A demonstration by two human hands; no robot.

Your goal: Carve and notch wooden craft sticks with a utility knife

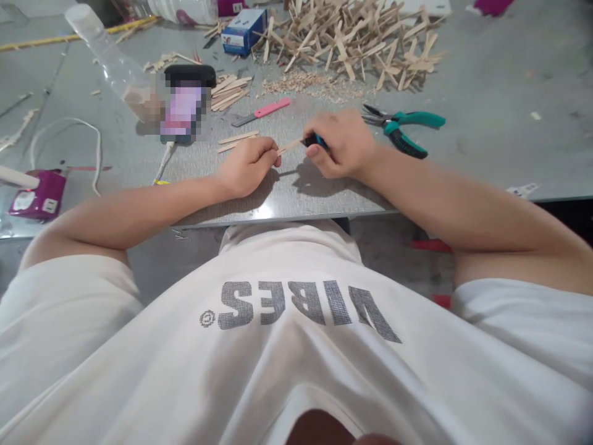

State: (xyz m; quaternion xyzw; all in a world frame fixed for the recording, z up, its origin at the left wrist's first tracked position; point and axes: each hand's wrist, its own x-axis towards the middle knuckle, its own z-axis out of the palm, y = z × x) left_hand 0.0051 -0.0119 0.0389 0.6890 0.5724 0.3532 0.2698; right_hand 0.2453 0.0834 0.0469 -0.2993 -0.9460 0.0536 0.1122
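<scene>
Near the table's front edge, my left hand (250, 164) is closed, pinching one end of a thin wooden craft stick (291, 146). My right hand (343, 145) wraps round a small black-and-blue hand tool (315, 142); most of it is hidden in the palm, so its kind is unclear. The tool's dark tip meets the other end of the stick. Two loose craft sticks (238, 141) lie just beyond my left hand. Farther off rests a pink-handled craft knife (264, 111). Pliers with green-and-black grips (398, 127) lie open to the right of my right hand.
At the back sits a large heap of craft sticks (347, 37), with wood chips (310, 83) before it. A blue box (244, 31), a cabled phone (183, 111), a leaning clear plastic bottle (115, 68) and a purple device (39, 194) stand around the left side.
</scene>
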